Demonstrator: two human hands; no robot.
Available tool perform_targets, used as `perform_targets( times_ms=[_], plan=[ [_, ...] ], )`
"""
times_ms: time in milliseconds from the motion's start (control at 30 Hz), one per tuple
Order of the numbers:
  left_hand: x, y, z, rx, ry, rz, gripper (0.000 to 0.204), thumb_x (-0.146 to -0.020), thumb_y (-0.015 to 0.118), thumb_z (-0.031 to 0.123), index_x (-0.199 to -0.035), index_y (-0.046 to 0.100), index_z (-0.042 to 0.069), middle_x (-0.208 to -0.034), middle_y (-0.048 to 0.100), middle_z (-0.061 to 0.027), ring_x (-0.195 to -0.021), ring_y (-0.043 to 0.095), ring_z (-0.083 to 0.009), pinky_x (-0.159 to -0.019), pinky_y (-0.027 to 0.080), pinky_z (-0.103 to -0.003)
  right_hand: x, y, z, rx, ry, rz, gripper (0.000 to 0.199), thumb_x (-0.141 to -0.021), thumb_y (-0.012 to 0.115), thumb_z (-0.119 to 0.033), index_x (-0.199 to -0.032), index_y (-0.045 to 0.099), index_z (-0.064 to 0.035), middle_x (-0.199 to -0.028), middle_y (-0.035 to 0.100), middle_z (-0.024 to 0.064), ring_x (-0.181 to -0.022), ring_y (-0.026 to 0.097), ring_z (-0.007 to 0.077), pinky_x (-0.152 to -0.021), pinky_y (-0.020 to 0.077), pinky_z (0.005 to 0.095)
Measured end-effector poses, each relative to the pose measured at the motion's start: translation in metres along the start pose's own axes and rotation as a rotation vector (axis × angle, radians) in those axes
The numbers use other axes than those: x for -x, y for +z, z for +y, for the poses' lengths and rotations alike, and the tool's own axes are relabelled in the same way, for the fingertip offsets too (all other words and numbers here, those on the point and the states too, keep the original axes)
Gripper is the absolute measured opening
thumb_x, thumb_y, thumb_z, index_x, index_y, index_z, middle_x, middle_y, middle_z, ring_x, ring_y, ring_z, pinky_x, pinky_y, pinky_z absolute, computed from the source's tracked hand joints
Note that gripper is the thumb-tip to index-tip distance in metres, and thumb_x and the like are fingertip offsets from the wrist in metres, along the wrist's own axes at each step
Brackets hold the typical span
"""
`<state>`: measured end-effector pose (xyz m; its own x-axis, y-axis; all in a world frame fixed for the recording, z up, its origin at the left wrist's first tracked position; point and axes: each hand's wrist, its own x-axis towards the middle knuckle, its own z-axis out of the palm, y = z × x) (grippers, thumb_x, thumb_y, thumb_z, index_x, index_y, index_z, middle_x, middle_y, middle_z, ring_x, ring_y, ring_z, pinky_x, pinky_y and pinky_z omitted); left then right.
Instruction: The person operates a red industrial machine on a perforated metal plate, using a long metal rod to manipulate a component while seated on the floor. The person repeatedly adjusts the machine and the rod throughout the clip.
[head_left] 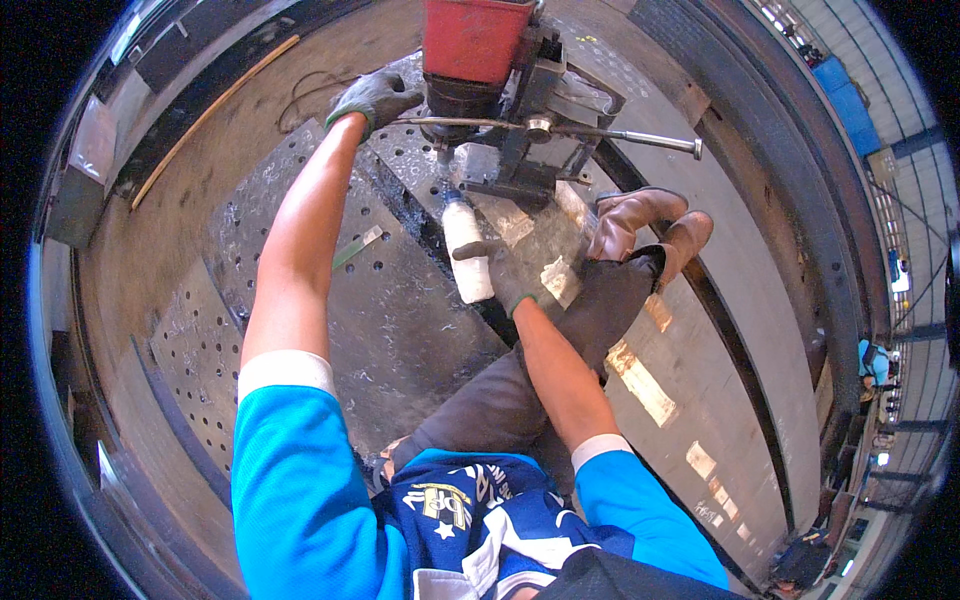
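Observation:
My left hand (378, 100), in a dark grey glove, is closed around the end of a feed handle (480, 122) on a red and black magnetic drill (475, 45). In my right hand (508, 272), also gloved, is a white squeeze bottle (462, 225). The bottle is tilted, and its dark neck points up at the drill bit (444, 160). Whether liquid comes out is too small to tell. Beneath the drill lies a steel plate (400, 310) with rows of round holes and scattered metal shavings.
A second feed handle (640, 138) sticks out to the right of the drill. My bent leg (480, 400) and brown boots (640, 220) rest on the plates. A green-and-silver strip (357, 247) lies on the left. Dark gaps run between plates. Another person (873, 362) is far right.

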<state>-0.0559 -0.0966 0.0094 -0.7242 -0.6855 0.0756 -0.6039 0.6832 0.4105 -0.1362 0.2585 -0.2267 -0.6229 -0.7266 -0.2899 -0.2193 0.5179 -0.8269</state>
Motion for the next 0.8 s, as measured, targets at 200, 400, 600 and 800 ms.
perform_targets(
  times_ms=[200,400,600,800],
  plan=[
    [0.002,-0.001,0.002,0.020,-0.046,-0.033,0.056,-0.087,0.071,0.057,-0.111,0.080,0.008,-0.115,0.078,-0.0210,-0.110,0.074,-0.0395,-0.096,0.056,-0.048,0.020,-0.014,-0.015,0.207,-0.022,0.058,0.052,-0.113,0.036,-0.037,-0.134,0.066,0.0000,-0.138,0.068,0.0257,-0.129,0.063,0.0414,-0.108,0.0490,0.0506],
    [-0.001,0.001,0.000,0.015,-0.039,-0.021,0.058,-0.087,0.070,0.059,-0.111,0.080,0.008,-0.117,0.078,-0.0218,-0.112,0.074,-0.0396,-0.096,0.056,-0.048,-0.018,0.012,0.042,-0.022,-0.102,-0.005,0.052,-0.113,0.035,-0.036,-0.139,0.062,0.0001,-0.142,0.065,0.0269,-0.133,0.061,0.0412,-0.111,0.0468,0.0506],
    [-0.002,0.003,-0.003,0.022,-0.026,-0.021,0.058,-0.087,0.071,0.057,-0.116,0.078,0.008,-0.119,0.077,-0.0220,-0.113,0.073,-0.0394,-0.097,0.056,-0.048,0.012,-0.010,-0.001,-0.095,-0.141,-0.030,0.056,-0.112,0.032,-0.038,-0.116,0.080,-0.0093,-0.123,0.074,0.0229,-0.114,0.068,0.0360,-0.104,0.0503,0.0478],
    [-0.003,0.004,-0.005,0.009,-0.030,-0.026,0.061,-0.087,0.072,0.059,-0.118,0.077,0.007,-0.118,0.077,-0.0223,-0.113,0.073,-0.0393,-0.096,0.056,-0.048,0.037,-0.021,-0.043,-0.068,-0.118,0.075,0.062,-0.111,0.032,-0.039,-0.096,0.087,-0.0152,-0.111,0.077,0.0212,-0.104,0.070,0.0353,-0.099,0.0524,0.0450]
  ],
)
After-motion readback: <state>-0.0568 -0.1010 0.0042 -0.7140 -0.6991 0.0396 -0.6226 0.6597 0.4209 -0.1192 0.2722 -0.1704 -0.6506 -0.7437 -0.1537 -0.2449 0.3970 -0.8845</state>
